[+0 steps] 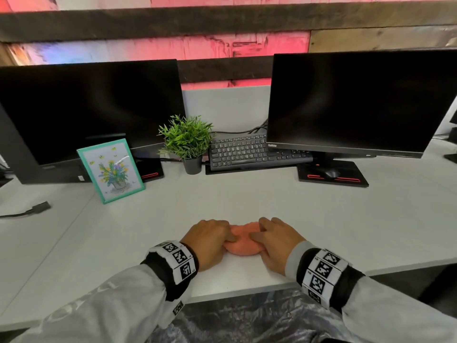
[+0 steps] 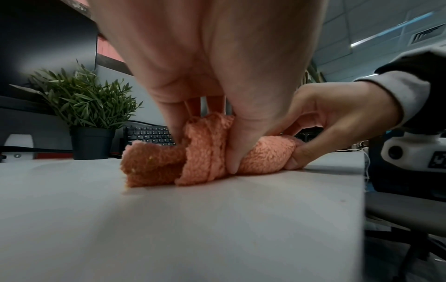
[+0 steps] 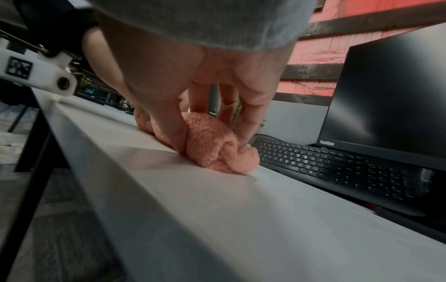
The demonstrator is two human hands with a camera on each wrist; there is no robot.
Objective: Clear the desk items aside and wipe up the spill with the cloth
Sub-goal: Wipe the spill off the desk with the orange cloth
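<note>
Both hands' grip (image 1: 210,240) (image 1: 274,240) bunches cloth (image 1: 243,240) btwn them.

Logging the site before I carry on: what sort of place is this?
Most likely an office workstation: two dark flat monitors, a black keyboard and a grey partition panel on a white desk.

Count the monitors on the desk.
2. One monitor stands at the back left, behind the picture frame; the other monitor stands at the back right, over the keyboard's right end. More may sit outside the view.
</note>
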